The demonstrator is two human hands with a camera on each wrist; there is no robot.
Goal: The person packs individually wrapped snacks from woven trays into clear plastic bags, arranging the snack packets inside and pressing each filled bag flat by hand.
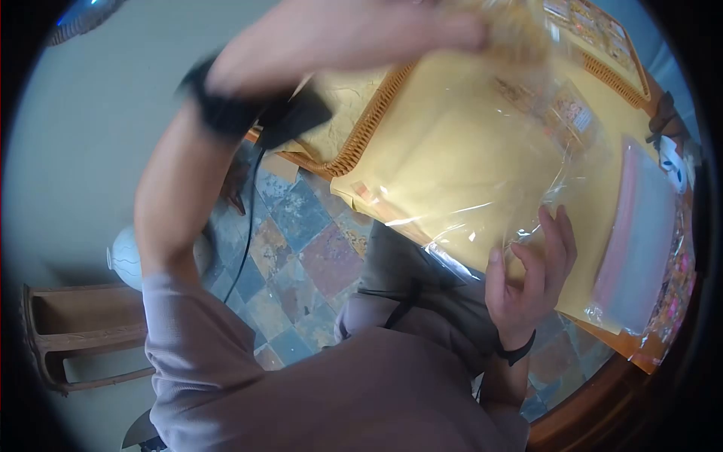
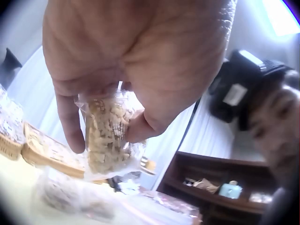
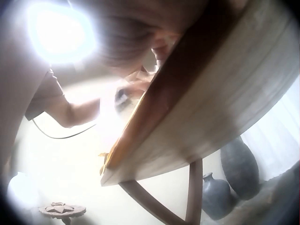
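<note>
My left hand [image 1: 361, 34], blurred at the top of the head view, grips a small clear packet [image 2: 110, 133] of pale yellow, crumbly-looking pieces between thumb and fingers. It is over the far part of a large clear plastic bag [image 1: 474, 226] spread on the yellow tabletop covering. At the bag's near edge, my right hand [image 1: 531, 264] holds the film between its thumb and curled fingers. Other small packets [image 1: 572, 117] show at the bag's far end. In the right wrist view the table edge hides most of the right hand's work.
Wicker baskets [image 1: 376, 109] stand at the left and far right of the table, the far one with packets. A stack of clear, pink-edged bags [image 1: 636, 241] lies on the right beside a white object [image 1: 672, 164]. A black cable [image 1: 248, 226] hangs from the left wrist.
</note>
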